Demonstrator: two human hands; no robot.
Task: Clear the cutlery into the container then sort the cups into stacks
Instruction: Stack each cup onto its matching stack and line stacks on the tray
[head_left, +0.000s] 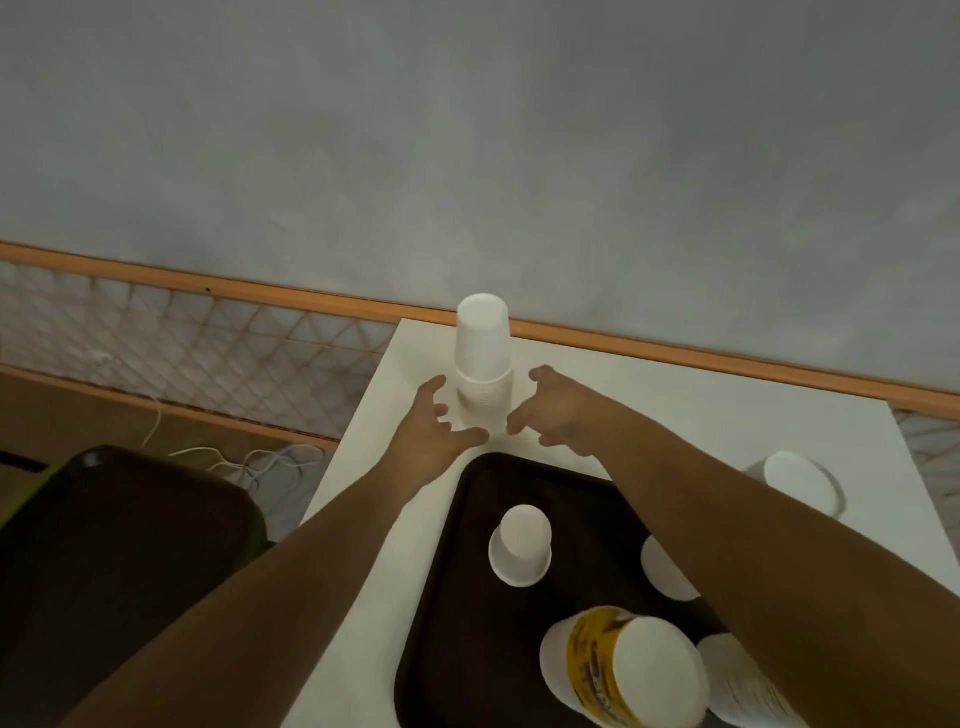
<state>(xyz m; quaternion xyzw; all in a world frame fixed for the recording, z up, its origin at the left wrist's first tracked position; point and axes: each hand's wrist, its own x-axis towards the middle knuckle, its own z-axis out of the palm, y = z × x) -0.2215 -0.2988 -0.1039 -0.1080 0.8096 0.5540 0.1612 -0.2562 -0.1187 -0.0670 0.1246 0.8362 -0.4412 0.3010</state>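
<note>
— Where was the tall stack of upturned white paper cups (483, 364)?

— At the far left corner of the white bench (675, 389), close to the far edge. The left grip (434, 434) and right grip (553, 410) flanked its base, fingers spread and loosely bent, pinching nothing. Whether any fingertip touched the bottom cup, I couldn't tell.

— What could have gone wrong?

— The stack was tall and narrow, and its top cup sat high on the rest. A nudge from one side alone would likely have tipped it, and the left edge was near enough for cups to go over.

— Room to move?

— Open bench lay right of the stack. Nearer, the dark brown plastic tray (498, 483) held a single upturned white cup (519, 545) and a white tub with a yellow label (623, 670). The right forearm crossed above the tray, so a low pull-back might have knocked them.
</note>
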